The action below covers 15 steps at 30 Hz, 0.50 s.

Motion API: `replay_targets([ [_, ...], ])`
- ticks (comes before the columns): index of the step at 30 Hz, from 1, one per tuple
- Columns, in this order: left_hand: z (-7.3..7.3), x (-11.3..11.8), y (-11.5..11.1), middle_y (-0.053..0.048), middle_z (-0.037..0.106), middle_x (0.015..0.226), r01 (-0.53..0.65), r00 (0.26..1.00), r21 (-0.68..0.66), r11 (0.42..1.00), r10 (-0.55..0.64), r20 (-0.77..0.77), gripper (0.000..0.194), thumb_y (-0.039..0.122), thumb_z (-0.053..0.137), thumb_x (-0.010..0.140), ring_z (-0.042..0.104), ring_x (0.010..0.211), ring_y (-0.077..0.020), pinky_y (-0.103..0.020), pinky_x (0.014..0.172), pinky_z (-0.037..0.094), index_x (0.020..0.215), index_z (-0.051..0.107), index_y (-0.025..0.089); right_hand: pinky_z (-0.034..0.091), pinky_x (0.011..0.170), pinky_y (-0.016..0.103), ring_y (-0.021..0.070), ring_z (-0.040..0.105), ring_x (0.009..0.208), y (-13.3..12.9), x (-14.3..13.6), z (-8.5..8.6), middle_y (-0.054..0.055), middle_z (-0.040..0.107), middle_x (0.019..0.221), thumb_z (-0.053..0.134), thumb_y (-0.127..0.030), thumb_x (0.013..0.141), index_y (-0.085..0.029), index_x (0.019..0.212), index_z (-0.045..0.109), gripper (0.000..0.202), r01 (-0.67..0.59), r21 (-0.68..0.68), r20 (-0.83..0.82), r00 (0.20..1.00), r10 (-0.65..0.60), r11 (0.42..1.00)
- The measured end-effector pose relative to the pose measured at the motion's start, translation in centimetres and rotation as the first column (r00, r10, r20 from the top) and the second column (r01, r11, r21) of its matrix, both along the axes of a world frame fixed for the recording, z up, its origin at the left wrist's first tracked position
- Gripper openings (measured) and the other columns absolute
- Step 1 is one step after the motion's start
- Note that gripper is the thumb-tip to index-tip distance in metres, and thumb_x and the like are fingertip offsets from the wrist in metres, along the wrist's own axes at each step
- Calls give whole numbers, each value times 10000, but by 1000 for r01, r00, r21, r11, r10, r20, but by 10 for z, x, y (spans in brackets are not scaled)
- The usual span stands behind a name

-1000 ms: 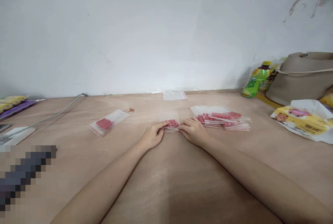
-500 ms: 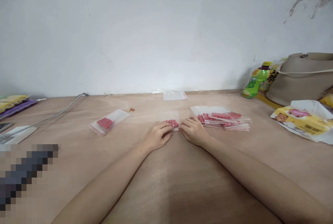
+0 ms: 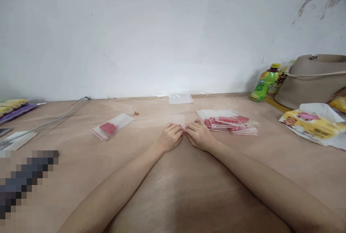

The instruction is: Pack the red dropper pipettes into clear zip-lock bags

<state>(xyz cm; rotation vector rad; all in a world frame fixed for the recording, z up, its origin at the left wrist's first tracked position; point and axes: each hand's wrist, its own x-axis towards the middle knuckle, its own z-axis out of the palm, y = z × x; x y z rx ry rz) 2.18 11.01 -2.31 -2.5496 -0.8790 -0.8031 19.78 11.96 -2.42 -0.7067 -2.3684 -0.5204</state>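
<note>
A small clear zip bag (image 3: 175,119) with red pieces inside lies flat at the middle of the table, its near part covered by my fingers. My left hand (image 3: 171,137) has its fingers curled over the bag's near edge. Right beside it, my right hand (image 3: 199,135) pinches the right end of that same edge, the two hands' fingertips almost meeting. Just beyond my right hand lies a pile of similar bags (image 3: 229,120) holding red pieces. Another filled bag (image 3: 108,128) rests apart to the left.
A flat whitish bag (image 3: 180,99) lies by the wall. At right stand a green bottle (image 3: 263,83), a beige handbag (image 3: 305,81) and a yellow-white tissue pack (image 3: 310,123). A grey cable (image 3: 65,114) and yellow-purple packs (image 3: 16,110) are at left.
My left hand has slid right along the bag's near edge towards my right hand, covering most of the red pieces. My right hand has barely moved.
</note>
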Motion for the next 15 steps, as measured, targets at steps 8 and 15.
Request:
replay_targets([
  [8, 8, -8, -4, -66, 640, 800, 32, 996, 44, 998, -28, -84, 246, 138, 372, 863, 575, 780, -179, -326, 719, 445, 755, 593, 151, 253, 800, 359, 150, 469, 730, -4, 4, 0, 46, 590, 729, 407, -140, 823, -164, 764, 587, 190, 42, -10, -1, 999, -42, 999],
  [15, 12, -47, -17, -67, 624, 763, -5, 995, 69, 998, 12, -103, 232, 170, 388, 873, 575, 766, -178, -328, 701, 452, 756, 588, 155, 248, 810, 368, 149, 472, 716, -5, 8, 0, 39, 581, 703, 420, -127, 805, -169, 733, 582, 182, 68, -18, -25, 997, -69, 998],
])
